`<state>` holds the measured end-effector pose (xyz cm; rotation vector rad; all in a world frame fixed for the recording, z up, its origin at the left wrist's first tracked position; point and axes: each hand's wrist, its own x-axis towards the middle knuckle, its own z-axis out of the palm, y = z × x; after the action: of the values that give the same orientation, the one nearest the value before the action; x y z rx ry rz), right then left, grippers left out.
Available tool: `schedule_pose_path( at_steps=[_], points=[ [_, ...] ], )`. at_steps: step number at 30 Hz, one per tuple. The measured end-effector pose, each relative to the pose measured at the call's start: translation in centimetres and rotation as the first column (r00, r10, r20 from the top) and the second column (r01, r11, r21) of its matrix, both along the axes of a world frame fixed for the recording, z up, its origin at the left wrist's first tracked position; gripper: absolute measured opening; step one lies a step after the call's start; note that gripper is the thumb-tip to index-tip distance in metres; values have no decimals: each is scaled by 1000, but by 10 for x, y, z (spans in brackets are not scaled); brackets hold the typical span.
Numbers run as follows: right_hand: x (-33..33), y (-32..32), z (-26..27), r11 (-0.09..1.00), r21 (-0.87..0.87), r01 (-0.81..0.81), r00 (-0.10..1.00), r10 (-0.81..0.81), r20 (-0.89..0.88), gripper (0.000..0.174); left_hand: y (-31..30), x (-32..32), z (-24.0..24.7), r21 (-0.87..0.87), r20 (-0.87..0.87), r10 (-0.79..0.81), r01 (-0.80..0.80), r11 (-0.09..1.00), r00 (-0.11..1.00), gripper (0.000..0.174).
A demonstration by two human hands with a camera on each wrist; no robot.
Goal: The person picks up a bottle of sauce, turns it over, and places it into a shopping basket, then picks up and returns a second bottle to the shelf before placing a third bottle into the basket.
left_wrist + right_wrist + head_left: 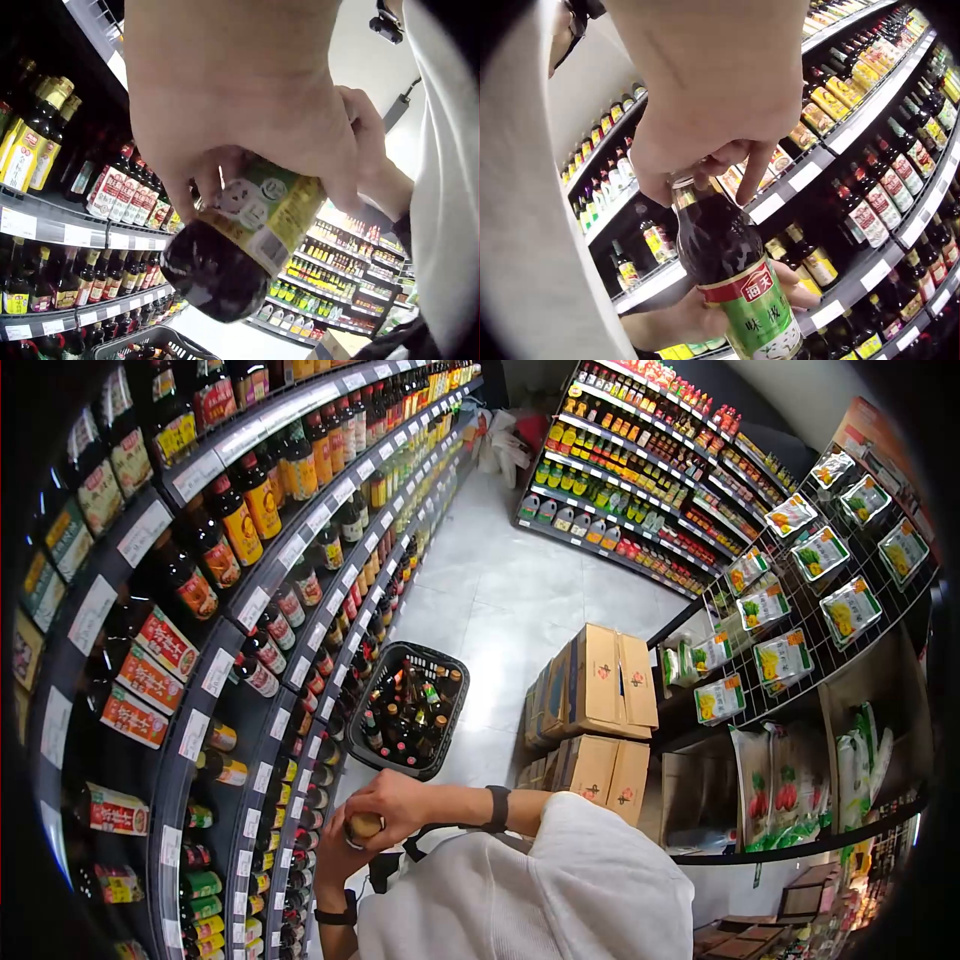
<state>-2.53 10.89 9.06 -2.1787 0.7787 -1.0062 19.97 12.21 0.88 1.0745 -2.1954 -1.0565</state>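
Note:
Between my two hands is a dark soy sauce bottle (720, 232) with a green and yellow label and a red brand mark. My left hand (334, 865) grips it around the body; its fingers wrap the label in the left wrist view. From above, my right hand (395, 805) holds the bottle's neck and cap end, thumb and fingers pinched about it in the right wrist view. The dark base (217, 277) of the bottle points toward the lower left in the left wrist view. Most of the cap is covered by the right fingers.
A black shopping basket (452, 745) with several bottles stands on the floor ahead. Sauce shelves (235, 615) curve along the left. Stacked cardboard boxes (595, 680) and a wire rack (850, 650) with hanging packets are on the right. Another shelf unit (620, 480) stands farther back.

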Motion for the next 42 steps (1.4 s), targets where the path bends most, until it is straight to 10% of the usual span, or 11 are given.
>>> schedule_pose_path(
  at_steps=[6, 15, 19, 26, 34, 42],
  points=[
    [0, 4, 20, 991, 132, -15, 998, 8, 58, 53, 33, 3, 24, -95, -38, 274, -276, 956, 961, 69],
    [10, 52, -39, 814, 545, -201, 965, 260, -31, 79, 87, 35, 54, 219, 23, 619, -608, 763, 785, 47],
    [49, 60, -43, 864, 420, -277, 954, 300, 13, 81, 100, 36, 78, 326, -264, 702, -624, 710, 661, 44],
    [131, 69, -33, 876, 382, -294, 947, 320, -5, 89, 107, 107, 88, -20, -112, 642, -648, 762, 758, 55],
    [243, 88, -46, 868, 353, -349, 936, 306, 173, 96, 124, 209, 78, 190, -303, 671, -648, 738, 676, 52],
    [290, 94, -17, 528, 719, -452, 880, 395, 263, 87, 138, 253, 53, 426, -339, 756, -625, 654, 560, 76]
  ],
)
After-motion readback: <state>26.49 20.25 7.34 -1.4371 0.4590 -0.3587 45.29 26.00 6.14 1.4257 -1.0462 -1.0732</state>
